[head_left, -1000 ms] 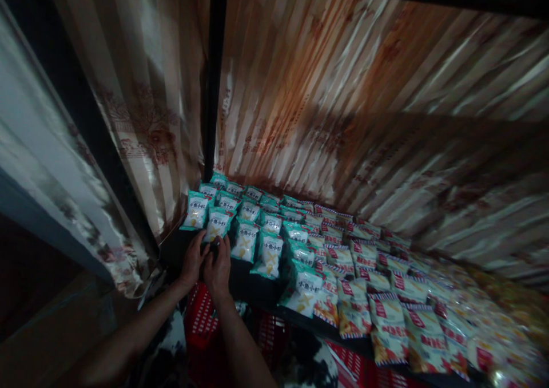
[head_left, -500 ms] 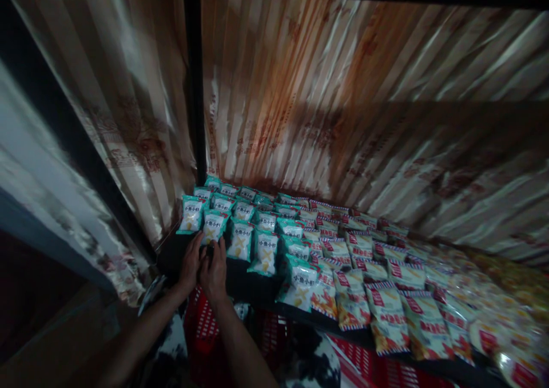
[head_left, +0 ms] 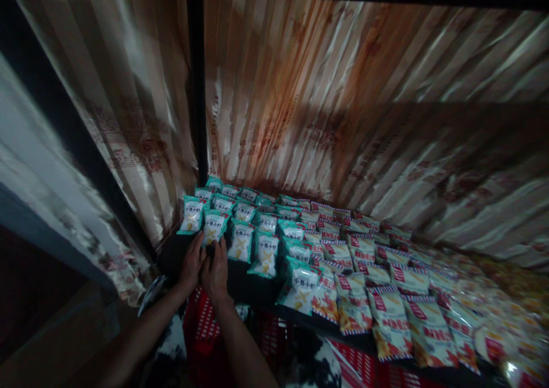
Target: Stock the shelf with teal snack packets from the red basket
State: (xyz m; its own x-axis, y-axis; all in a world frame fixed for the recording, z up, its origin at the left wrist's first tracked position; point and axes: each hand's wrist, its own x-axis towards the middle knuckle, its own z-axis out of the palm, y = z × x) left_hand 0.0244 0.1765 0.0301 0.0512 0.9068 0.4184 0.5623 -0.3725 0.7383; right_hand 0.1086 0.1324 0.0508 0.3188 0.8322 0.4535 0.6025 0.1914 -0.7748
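Observation:
A small teal and white snack bag (head_left: 215, 223) leans upright at the front of a dark shelf (head_left: 240, 270). My left hand (head_left: 191, 264) has its fingers closed at the lower left edge of this bag. At the lower right edge, my right hand (head_left: 215, 269) holds it with fingers bent inward. The hands nearly meet below the bag, and the thumbs are hard to make out in the dim light. Matching bags stand close by: one to the left (head_left: 193, 213) and another to the right (head_left: 240, 239), with more rows behind.
Rows of red and cream snack bags (head_left: 390, 319) fill the shelf's middle. Clear-wrapped packs (head_left: 493, 313) lie farther right. Under the shelf edge sit red plastic baskets (head_left: 206, 325). A black post (head_left: 197, 90) and hanging printed curtains (head_left: 274, 90) bound the back and left.
The view has shifted very slightly. Both hands stay at the lower edge of the same teal bag, with hardly any movement.

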